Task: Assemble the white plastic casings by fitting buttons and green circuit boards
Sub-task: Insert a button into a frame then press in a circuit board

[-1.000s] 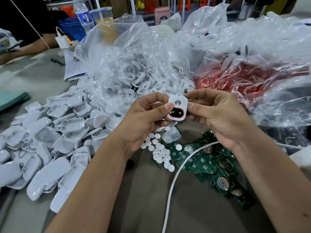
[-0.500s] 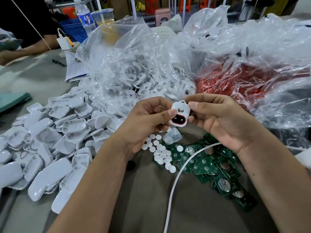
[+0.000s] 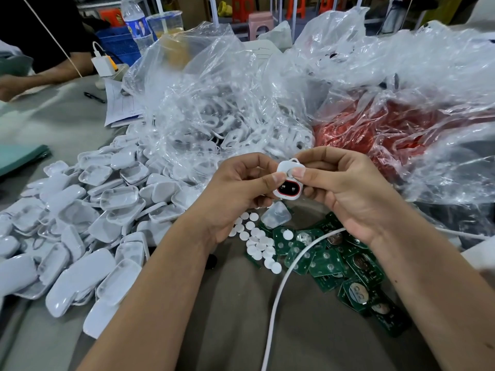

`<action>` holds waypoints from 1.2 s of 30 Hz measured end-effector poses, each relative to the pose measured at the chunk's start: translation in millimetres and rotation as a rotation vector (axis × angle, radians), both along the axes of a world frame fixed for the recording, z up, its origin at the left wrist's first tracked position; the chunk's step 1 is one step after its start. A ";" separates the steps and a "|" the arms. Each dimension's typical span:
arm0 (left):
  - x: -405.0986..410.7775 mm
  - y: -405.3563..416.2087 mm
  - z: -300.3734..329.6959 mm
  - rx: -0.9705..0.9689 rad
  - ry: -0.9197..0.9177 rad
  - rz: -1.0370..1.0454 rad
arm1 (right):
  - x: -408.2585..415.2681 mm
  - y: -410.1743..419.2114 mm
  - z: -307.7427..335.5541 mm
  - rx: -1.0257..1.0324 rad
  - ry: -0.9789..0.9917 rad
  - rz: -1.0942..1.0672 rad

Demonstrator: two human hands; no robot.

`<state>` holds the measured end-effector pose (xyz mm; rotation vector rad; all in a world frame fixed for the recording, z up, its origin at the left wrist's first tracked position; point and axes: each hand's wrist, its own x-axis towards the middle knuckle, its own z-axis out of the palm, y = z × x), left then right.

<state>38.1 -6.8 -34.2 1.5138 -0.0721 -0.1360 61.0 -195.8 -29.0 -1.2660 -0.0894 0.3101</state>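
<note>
Both my hands hold one small white casing [image 3: 284, 183] with a red-rimmed dark window, above the table's middle. My left hand [image 3: 238, 194] pinches its left edge with thumb and curled fingers. My right hand [image 3: 345, 188] grips its right side, the thumb pressing on the round button hole near the top. Below lie several white round buttons [image 3: 254, 236] and a heap of green circuit boards [image 3: 334, 261]. A lone clear casing half [image 3: 276, 215] lies just under the held one.
A large pile of white casing halves [image 3: 80, 218] covers the left of the table. Clear plastic bags [image 3: 214, 103] of casings and a red-filled bag [image 3: 388, 135] stand behind. A white cable [image 3: 278, 290] runs toward me. Another person's arm [image 3: 40, 76] rests at far left.
The casing has dropped slightly and tilted in my hands. My right thumb has moved onto the round hole near its top, covering it.
</note>
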 end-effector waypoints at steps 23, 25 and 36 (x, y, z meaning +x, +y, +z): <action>0.0 -4.4 1.2 -0.113 0.040 0.018 | -1.1 0.2 4.2 0.045 -0.101 -0.012; -0.7 -5.5 2.0 -0.138 0.040 0.017 | -1.0 -0.6 4.8 0.101 -0.075 0.011; 1.1 -10.2 -0.9 -0.344 0.124 -0.050 | -2.5 1.1 5.7 0.099 0.000 -0.040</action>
